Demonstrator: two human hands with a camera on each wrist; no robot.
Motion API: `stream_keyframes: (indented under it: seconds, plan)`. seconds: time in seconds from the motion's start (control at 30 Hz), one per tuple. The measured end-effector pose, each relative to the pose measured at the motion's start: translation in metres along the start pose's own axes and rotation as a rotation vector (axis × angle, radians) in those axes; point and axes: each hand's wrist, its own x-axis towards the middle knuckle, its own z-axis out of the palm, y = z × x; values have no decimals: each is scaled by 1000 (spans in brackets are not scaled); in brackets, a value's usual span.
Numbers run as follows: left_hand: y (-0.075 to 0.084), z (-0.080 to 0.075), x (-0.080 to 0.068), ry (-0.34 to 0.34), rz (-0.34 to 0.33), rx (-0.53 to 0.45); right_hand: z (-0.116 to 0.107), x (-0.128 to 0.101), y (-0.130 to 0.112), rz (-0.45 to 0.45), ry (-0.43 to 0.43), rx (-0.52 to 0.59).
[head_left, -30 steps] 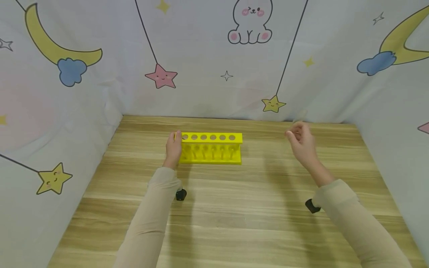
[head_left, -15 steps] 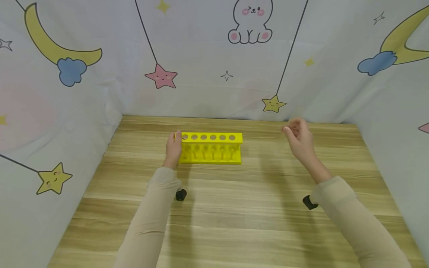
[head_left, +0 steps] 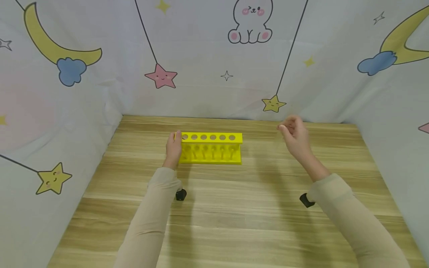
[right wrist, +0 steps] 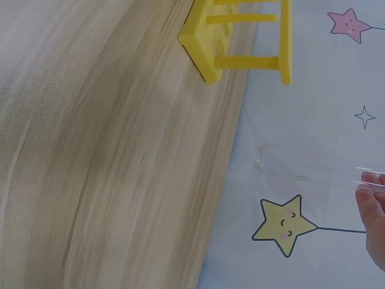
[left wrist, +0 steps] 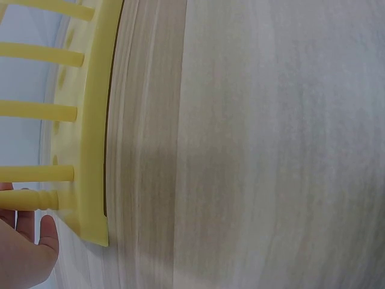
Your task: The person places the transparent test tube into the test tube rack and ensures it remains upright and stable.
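Note:
A yellow test tube rack [head_left: 238, 138] with a row of round holes stands upright on the table. My left hand [head_left: 173, 149] grips its left end; in the left wrist view that hand [left wrist: 27, 253] is around the end post. To the right of the rack, my right hand [head_left: 298, 139] is raised above the table. Its fingers pinch a clear test tube [right wrist: 301, 164], best seen in the right wrist view, where the rounded end points away from the hand [right wrist: 374, 211]. In the head view the tube is almost invisible.
A wood-grain table [head_left: 214, 223] lies under both arms. White cloth walls [head_left: 201, 96] with printed stars and moons enclose its back and sides. A small black piece sits at each wrist, one by the left cuff [head_left: 164, 176].
My right hand has moved left and slightly away from me, bringing the test tube nearer the rack. The left hand and the rack have stayed in place.

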Motion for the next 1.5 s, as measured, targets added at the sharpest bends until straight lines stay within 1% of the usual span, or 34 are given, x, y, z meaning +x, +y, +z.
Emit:
stream_keyframes:
  seconds: [0.17, 0.4, 0.47, 0.67, 0.73, 0.9, 1.17, 1.33, 1.5]
  plan:
    - [-1, 0, 0, 5, 2, 7, 5, 4, 7, -15, 4, -8]
    - [-1, 1, 0, 19, 9, 13, 12, 8, 8, -23, 14, 33]
    - [-2, 2, 0, 19, 16, 12, 14, 9, 6, -29, 11, 27]
    - [0, 1, -1, 17, 20, 6, 16, 6, -18, -36, -7, 20]
    - [1, 0, -1, 12, 15, 7, 17, 7, -16, -32, -11, 32]
    - [2, 0, -1, 9, 8, 14, 21, 13, 0, -42, -14, 49]
    - [-1, 1, 0, 10, 0, 12, 23, 12, -28, -29, -39, 44]
    - [-1, 1, 1, 17, -3, 10, 26, 14, -36, -21, -42, 27]
    - [-1, 1, 1, 20, -5, 16, 30, 16, -39, -37, -44, 23]
